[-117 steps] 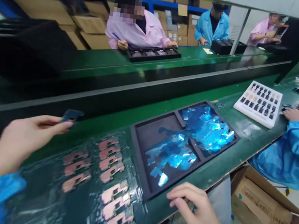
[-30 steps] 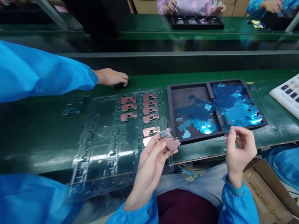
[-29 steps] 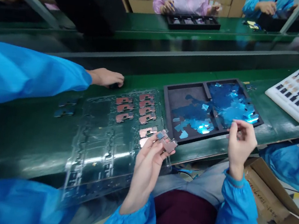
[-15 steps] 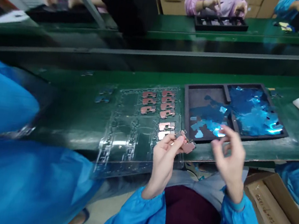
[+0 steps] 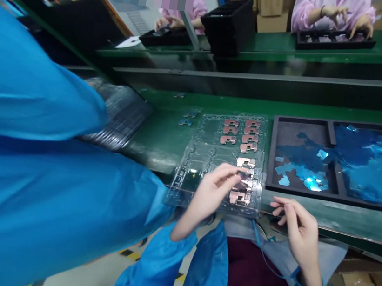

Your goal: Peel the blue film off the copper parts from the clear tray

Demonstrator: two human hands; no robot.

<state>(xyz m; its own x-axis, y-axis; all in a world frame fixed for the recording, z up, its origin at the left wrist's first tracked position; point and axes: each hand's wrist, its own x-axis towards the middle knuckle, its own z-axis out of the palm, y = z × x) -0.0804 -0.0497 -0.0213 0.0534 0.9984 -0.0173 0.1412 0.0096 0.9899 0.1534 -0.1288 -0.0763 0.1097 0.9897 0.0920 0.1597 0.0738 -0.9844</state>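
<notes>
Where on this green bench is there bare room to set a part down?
The widest bare patch of green bench lies between the stack of trays and the clear tray, near two blue pieces. A strip runs in front of the black foam tray. The gap between both trays is narrow; the left hand crowds the clear tray's near corner.

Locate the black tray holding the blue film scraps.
Head view, right of centre: the black tray lies on the green bench, immediately right of the clear blister tray and just beyond the right hand.
</notes>
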